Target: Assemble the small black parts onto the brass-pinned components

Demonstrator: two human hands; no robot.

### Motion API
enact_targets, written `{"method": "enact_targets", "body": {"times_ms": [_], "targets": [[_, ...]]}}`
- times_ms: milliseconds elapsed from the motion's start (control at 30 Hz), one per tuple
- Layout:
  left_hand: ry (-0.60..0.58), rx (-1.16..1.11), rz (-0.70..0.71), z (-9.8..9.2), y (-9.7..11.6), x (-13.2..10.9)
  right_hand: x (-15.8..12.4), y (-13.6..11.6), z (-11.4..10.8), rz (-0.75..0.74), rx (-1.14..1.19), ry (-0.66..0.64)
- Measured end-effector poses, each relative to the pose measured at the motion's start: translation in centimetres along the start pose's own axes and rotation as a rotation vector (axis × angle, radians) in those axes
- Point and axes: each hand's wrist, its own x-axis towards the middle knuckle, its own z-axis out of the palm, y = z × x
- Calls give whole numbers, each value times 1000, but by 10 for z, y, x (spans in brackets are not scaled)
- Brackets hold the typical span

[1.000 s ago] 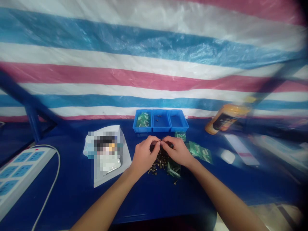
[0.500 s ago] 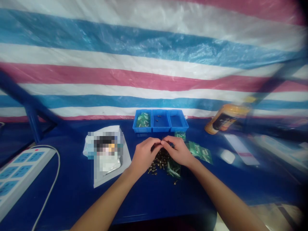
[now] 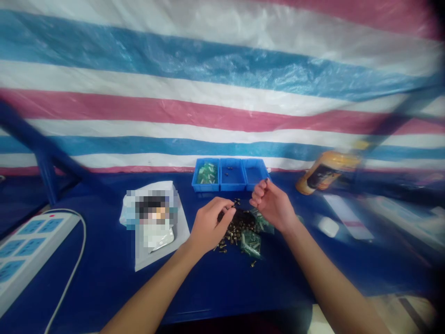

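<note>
My left hand (image 3: pixel 212 221) is closed above the left side of a heap of small brass-coloured screw-like parts (image 3: pixel 238 229). Its thumb and index finger nearly meet; whatever lies between them is too small to make out. My right hand (image 3: pixel 276 204) is raised near the front of the right blue bin (image 3: pixel 256 174), fingers curled. A small dark piece (image 3: pixel 266 180) shows at its thumb and fingertip. Green packets with pale strips lie against the heap: one packet (image 3: pixel 251 243) in front, another (image 3: pixel 264 221) partly under my right hand.
The left bin (image 3: pixel 205 188) contains green packets, and the middle bin (image 3: pixel 232 185) a few small parts. At left are a white sheet (image 3: pixel 181 222) and a power strip (image 3: pixel 38 248) with its cable. A bottle (image 3: pixel 325 171), white case (image 3: pixel 328 226) and flat white object (image 3: pixel 347 215) are at right.
My right hand has parted from the left and moved up and right toward the right bin. My left hand has stayed over the heap, more of which now shows.
</note>
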Motion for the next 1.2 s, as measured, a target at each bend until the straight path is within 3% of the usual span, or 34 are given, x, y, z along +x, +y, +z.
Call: {"method": "enact_targets", "body": {"times_ms": [100,233,433,500,633,733,967,1200], "targets": [[-12,1,4,2,0,0,4,1,-5,68,-51,108],[-17,1,2,3,-1,1,7,8,-6,-14,-112,253],[-16,16,-10,3,0,0,9,10,-7,-1,-310,281],[-14,34,-19,3,1,1,8,11,-10,-74,-582,220],[-20,108,-48,5,-1,2,3,19,-16,-325,-1433,18],[-45,226,-83,7,-4,3,-2,28,-16,-330,-1811,-110],[-185,426,-153,11,-13,0,-4,37,-15,-267,-1925,-199],[-224,447,-168,13,-15,-1,-1,36,-16,-271,-1883,-197]]}}
